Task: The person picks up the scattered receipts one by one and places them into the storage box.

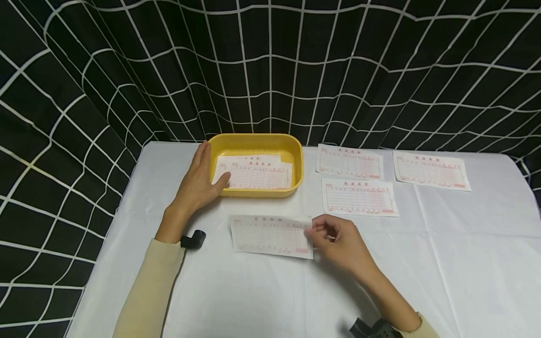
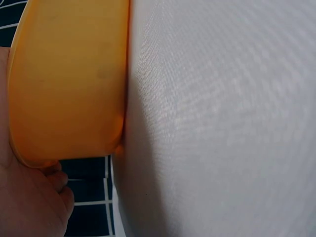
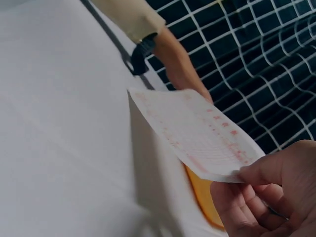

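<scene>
My right hand (image 1: 340, 241) pinches a receipt slip (image 1: 270, 237) by its right end between thumb and fingers. This white slip has red print and a ruled grid; the right wrist view shows it raised over its shadow, bowing slightly. My left hand (image 1: 196, 183) rests at the left end of a yellow plastic basin (image 1: 297, 164), its fingers straight along the side and its thumb over the front rim. Inside the basin lie overlapping receipt slips (image 1: 258, 176). In the left wrist view the basin's outer wall (image 2: 69, 84) fills the upper left beside the palm.
Right of the basin, three more receipt slips lie flat: one at the back (image 1: 350, 162), one in front of it (image 1: 359, 198) and one farther right (image 1: 431, 170). A white cloth (image 1: 253, 295) covers the table. Black fabric with white grid lines (image 1: 270, 61) hangs behind and at the left.
</scene>
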Demonstrator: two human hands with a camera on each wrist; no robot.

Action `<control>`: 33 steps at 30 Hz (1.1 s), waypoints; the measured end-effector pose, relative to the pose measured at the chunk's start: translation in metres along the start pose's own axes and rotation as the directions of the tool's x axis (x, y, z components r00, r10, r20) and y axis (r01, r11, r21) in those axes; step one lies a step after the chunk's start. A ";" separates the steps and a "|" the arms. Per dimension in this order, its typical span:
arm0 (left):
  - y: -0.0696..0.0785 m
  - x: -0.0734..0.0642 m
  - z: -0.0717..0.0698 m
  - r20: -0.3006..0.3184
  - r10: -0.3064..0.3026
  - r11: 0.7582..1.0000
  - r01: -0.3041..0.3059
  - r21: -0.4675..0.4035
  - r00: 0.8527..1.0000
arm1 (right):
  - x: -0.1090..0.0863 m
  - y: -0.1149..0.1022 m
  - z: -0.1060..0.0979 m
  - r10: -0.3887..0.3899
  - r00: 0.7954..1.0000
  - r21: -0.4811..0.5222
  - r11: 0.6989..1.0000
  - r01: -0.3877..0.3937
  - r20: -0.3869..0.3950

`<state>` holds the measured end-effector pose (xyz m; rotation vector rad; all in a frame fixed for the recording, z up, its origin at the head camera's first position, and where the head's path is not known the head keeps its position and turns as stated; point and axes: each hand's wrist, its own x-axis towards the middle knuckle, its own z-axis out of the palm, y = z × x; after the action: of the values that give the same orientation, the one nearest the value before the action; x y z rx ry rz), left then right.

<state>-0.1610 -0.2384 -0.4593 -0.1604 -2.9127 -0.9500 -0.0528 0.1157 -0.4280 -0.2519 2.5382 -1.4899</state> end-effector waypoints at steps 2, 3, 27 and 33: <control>0.000 0.000 0.000 0.001 -0.002 1.000 0.002 0.000 1.000 | 0.005 -0.001 -0.005 0.022 1.000 0.013 1.000 -0.022 -0.004; 0.000 0.000 0.001 0.002 -0.002 1.000 0.002 -0.001 1.000 | 0.007 -0.002 -0.008 0.034 0.999 0.020 0.999 -0.033 -0.005; -0.002 0.000 0.001 0.001 0.011 1.000 -0.011 -0.009 1.000 | 0.085 -0.028 -0.028 0.120 0.989 0.216 0.971 -0.099 -0.085; -0.001 0.000 0.000 0.000 0.011 1.000 -0.011 -0.005 1.000 | 0.108 -0.041 -0.022 0.073 0.991 0.186 0.981 -0.052 -0.113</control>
<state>-0.1609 -0.2392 -0.4597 -0.1768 -2.9063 -0.9552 -0.1609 0.0889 -0.3896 -0.0568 2.4503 -1.7481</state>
